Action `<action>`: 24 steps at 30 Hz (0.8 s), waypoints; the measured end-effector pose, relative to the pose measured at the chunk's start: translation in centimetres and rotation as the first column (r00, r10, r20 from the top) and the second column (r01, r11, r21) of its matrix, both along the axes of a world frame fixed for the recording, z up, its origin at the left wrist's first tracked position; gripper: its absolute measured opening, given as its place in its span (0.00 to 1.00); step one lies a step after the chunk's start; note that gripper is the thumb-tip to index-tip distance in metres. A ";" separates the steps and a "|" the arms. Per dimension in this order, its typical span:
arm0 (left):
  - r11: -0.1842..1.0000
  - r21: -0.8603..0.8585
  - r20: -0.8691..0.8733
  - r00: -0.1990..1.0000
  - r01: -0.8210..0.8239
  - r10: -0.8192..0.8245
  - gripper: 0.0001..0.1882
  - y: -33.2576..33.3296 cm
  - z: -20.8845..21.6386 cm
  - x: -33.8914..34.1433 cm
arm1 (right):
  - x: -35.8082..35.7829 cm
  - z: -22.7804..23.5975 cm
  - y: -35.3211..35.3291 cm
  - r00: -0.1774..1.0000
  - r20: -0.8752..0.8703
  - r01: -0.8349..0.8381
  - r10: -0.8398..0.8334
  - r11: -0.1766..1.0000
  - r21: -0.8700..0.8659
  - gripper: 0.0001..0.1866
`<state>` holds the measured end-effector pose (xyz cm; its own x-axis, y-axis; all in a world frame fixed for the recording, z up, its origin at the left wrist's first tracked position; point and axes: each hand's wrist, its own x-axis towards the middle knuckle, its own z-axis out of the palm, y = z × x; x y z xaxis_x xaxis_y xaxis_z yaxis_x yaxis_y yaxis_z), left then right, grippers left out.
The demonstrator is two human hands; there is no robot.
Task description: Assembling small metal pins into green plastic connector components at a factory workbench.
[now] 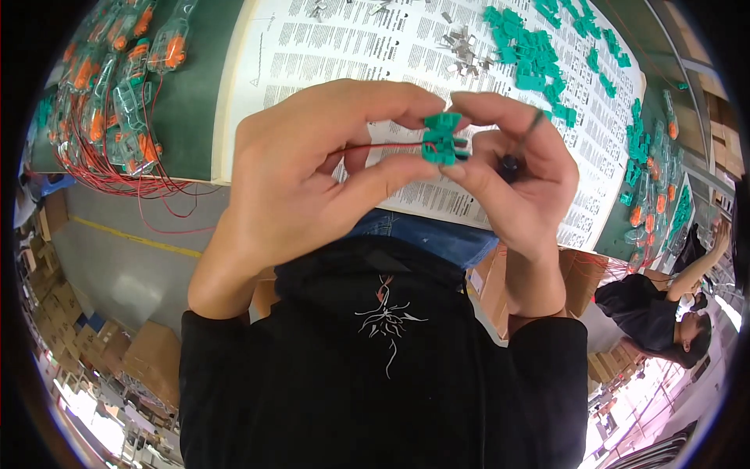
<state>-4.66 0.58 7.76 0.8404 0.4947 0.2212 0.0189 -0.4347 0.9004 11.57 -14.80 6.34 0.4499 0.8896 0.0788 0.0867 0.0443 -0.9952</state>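
In front of my chest, both hands pinch a small green plastic part (442, 141) between thumbs and fingertips. My left hand (305, 168) closes on its left side, with a thin red wire (383, 145) running from the part back under the fingers. On the other side, my right hand (539, 184) grips the part's right edge. A slim dark tool (510, 163) with a round black end lies tucked in the right palm; its kind cannot be made out. Dark prongs or slots show on the part's right side, too small to tell.
Printed sheets (312, 59) cover the green table (205, 102). Loose green plastic parts (531, 55) and small metal pieces (466, 53) lie beyond my hands. Clear-and-orange units (129, 102) with red wires are heaped at left. A co-worker (656, 313) is at the right.
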 end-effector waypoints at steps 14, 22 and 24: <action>0.995 0.094 -0.003 0.999 0.039 -0.039 0.16 -0.7 2.7 -0.9 | 0.7 0.4 -0.5 0.979 0.114 -0.191 0.169 0.956 0.221 0.20; 0.960 0.280 0.209 0.976 0.006 -0.068 0.14 -0.5 0.6 0.2 | -0.4 1.0 0.3 0.876 0.482 -0.096 0.003 0.981 0.170 0.11; 0.961 0.276 0.257 0.966 -0.032 -0.041 0.13 -0.9 -0.1 0.5 | 0.0 0.7 0.8 0.809 0.586 -0.123 -0.054 0.958 0.259 0.14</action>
